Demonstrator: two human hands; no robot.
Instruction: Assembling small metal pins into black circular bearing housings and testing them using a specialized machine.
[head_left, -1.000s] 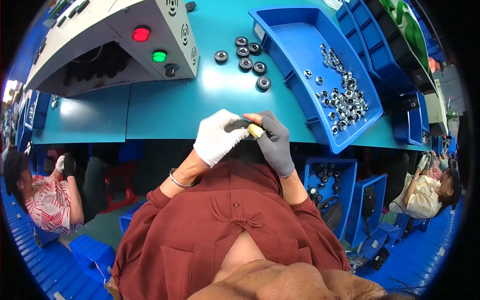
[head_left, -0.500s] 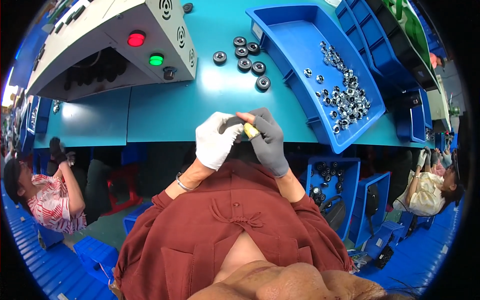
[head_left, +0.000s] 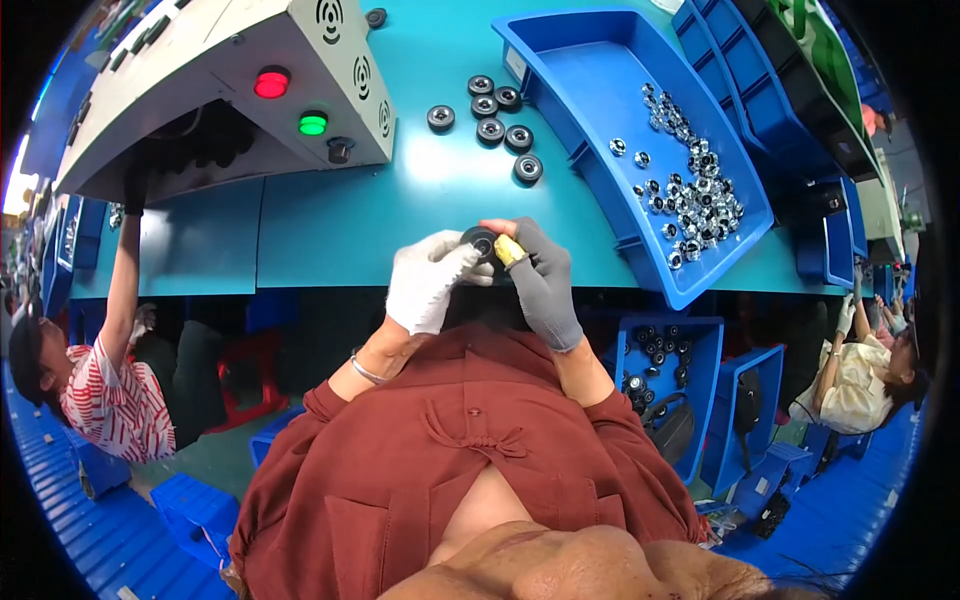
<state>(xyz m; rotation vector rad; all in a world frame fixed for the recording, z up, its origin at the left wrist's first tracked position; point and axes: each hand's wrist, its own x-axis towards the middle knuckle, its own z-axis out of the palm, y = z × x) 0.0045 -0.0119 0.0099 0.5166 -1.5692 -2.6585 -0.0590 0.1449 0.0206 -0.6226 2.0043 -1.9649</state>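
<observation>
A small black wheel with a dark hub is held up in front of me, just past the table's near edge, one round face showing. My left hand, in a white glove, pinches it from the left. From the right, my right hand closes on its edge with thumb and index finger. That hand wears a grey glove with a bare index fingertip and yellow wrapping on the thumb. Several similar wheels lie on the teal table beyond my hands.
A blue bin with several shiny metal parts stands at right. At left is a white machine with red and green lights. A co-worker's arm reaches under it. Blue bins with wheels sit below the table.
The wheel has turned so that its face shows more, and my fingers have shifted around it. At left, the co-worker's arm has reached forward to the machine.
</observation>
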